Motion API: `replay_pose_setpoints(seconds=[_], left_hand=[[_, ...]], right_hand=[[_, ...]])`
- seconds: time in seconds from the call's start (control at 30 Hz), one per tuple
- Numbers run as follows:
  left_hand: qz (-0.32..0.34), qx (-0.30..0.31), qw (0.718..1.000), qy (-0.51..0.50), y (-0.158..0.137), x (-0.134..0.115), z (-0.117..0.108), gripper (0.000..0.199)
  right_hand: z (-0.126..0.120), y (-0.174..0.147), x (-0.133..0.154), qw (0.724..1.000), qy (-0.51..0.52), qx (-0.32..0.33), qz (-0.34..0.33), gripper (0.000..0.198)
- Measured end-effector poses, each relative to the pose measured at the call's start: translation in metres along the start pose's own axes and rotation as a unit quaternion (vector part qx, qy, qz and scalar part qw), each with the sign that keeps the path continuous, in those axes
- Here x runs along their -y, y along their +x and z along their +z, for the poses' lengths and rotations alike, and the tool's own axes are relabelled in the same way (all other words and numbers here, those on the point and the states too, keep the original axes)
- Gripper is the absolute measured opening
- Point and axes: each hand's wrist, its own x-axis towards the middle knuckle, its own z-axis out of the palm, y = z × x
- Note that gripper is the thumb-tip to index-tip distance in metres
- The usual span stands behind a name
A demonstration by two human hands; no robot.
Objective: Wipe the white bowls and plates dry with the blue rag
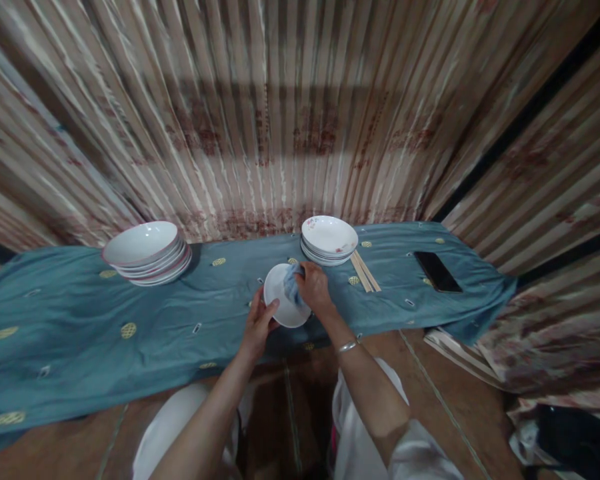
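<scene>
Above the table's front edge, a small white bowl [276, 283] is tilted toward me. My left hand [258, 321] grips its left rim, thumb over the inside edge and fingers beneath. A crumpled blue and white cloth [292, 285] is bunched in my right hand [314, 287], which presses it against the inside of the bowl on the right. Just behind my right hand stands a stack of white plates [330, 236] with a red floral pattern. Pale wooden chopsticks [365, 272] lie beside that stack.
Several nested white bowls [147, 250] with reddish rims stand at the left of the table. A black phone [437, 271] lies to the right. The blue-green tablecloth [80, 320] hangs over the front edge. Pleated curtains [280, 133] hang behind and at the sides.
</scene>
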Motion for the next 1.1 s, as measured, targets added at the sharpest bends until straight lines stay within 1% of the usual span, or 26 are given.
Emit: replay_pose_setpoints(seconds=[0.13, 0.3, 0.37, 0.47, 0.57, 0.7, 0.8, 0.93, 1.03, 1.1], left_hand=[[0.005, 0.005, 1.0, 0.007, 0.0, 0.001, 0.0, 0.074], [0.005, 0.015, 1.0, 0.011, 0.0, 0.0, -0.001, 0.079], [0.005, 0.017, 1.0, 0.012, 0.0, 0.0, -0.001, 0.08], [0.005, 0.015, 1.0, 0.011, 0.001, 0.001, -0.001, 0.08], [0.004, 0.005, 1.0, 0.007, 0.002, 0.002, -0.002, 0.078], [0.009, 0.0, 1.0, 0.004, 0.004, 0.004, -0.003, 0.075], [0.014, -0.007, 1.0, 0.006, 0.006, 0.005, -0.005, 0.073], [0.02, -0.023, 0.999, 0.012, 0.007, 0.005, -0.007, 0.073], [0.025, -0.017, 0.999, 0.023, 0.006, 0.003, -0.006, 0.073], [0.032, -0.012, 0.999, 0.03, 0.005, 0.001, -0.005, 0.075]], right_hand=[[0.005, 0.006, 0.003, 0.998, 0.046, -0.023, -0.019, 0.019], [0.007, 0.01, 0.014, 0.991, 0.109, -0.043, -0.065, 0.018], [0.006, 0.01, 0.02, 0.986, 0.139, -0.041, -0.076, 0.019], [0.003, 0.005, 0.031, 0.977, 0.196, -0.023, -0.076, 0.022], [0.002, -0.004, 0.039, 0.96, 0.271, 0.005, -0.072, 0.024], [0.007, -0.016, 0.042, 0.921, 0.381, 0.042, -0.062, 0.03], [0.009, -0.021, 0.038, 0.894, 0.436, 0.084, -0.059, 0.028], [0.003, -0.023, 0.03, 0.855, 0.485, 0.176, -0.058, 0.021], [-0.004, -0.025, 0.023, 0.824, 0.507, 0.246, -0.049, 0.019], [-0.007, -0.026, 0.018, 0.813, 0.507, 0.282, -0.036, 0.02]])
